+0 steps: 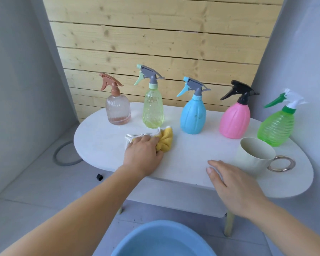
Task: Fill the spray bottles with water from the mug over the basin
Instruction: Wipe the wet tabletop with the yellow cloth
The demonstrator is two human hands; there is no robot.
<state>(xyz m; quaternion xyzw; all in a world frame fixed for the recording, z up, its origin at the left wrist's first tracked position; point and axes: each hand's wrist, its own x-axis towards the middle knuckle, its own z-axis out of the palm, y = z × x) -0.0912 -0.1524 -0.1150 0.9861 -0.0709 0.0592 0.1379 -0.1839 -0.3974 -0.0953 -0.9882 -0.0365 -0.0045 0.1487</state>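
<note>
Several spray bottles stand in a row along the back of the white oval table [192, 163]: a clear one with a brown head [118, 109], a yellow-green one [153, 109], a blue one [193, 117], a pink one [235, 121] and a green one [276, 126]. All have their heads on. A cream mug [251, 159] with a metal ring handle stands at the right front. My left hand [143, 155] presses a yellow cloth [164, 140] flat onto the table. My right hand [235, 187] hovers open near the table's front edge, left of the mug.
A blue basin [161, 241] sits on the floor below the table's front edge. A wooden slat wall stands behind the table, grey walls on both sides. A grey hose ring [67, 154] and a small black object [99, 177] lie on the floor at left.
</note>
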